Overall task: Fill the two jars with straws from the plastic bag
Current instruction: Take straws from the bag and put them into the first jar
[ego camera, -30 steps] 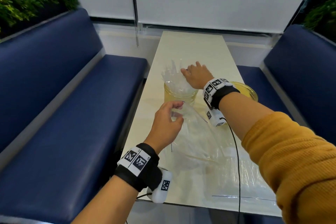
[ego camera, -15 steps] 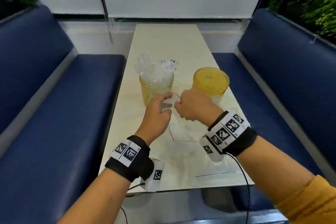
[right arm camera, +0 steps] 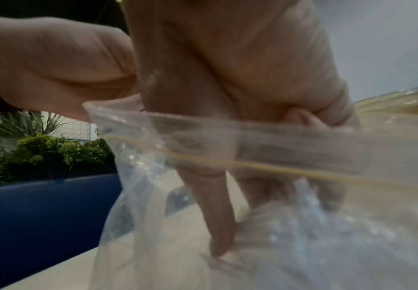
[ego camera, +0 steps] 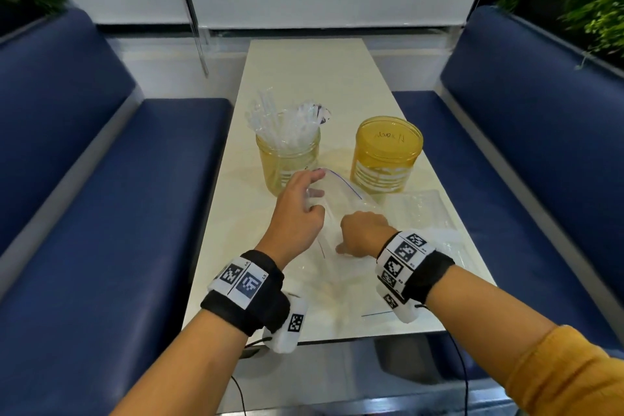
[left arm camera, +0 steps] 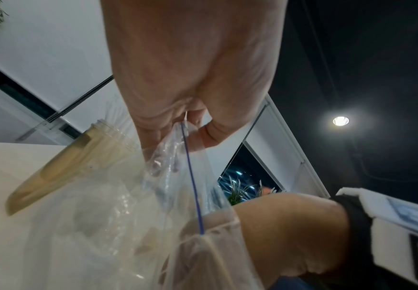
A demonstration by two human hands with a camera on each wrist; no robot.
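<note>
Two yellow jars stand mid-table. The left jar (ego camera: 287,162) holds a bunch of clear wrapped straws (ego camera: 283,121); the right jar (ego camera: 385,155) shows none. In front of them lies a clear zip bag (ego camera: 341,199) with a blue seal line. My left hand (ego camera: 309,194) pinches the bag's rim and lifts it, seen close in the left wrist view (left arm camera: 185,133). My right hand (ego camera: 361,233) is inside the bag's mouth. In the right wrist view its fingers (right arm camera: 218,215) point down, the index tip touching the wrapped straws (right arm camera: 314,235) at the bottom.
The narrow cream table (ego camera: 304,71) runs away from me between two blue benches (ego camera: 101,179) (ego camera: 523,145). A second clear plastic bag (ego camera: 418,209) lies flat to the right of the hands, near the right jar. Wrist-camera cables hang off the near edge.
My right hand has left the straws in the left jar, come back toward me and gone into the bag's mouth. My left hand has kept its pinch on the rim.
</note>
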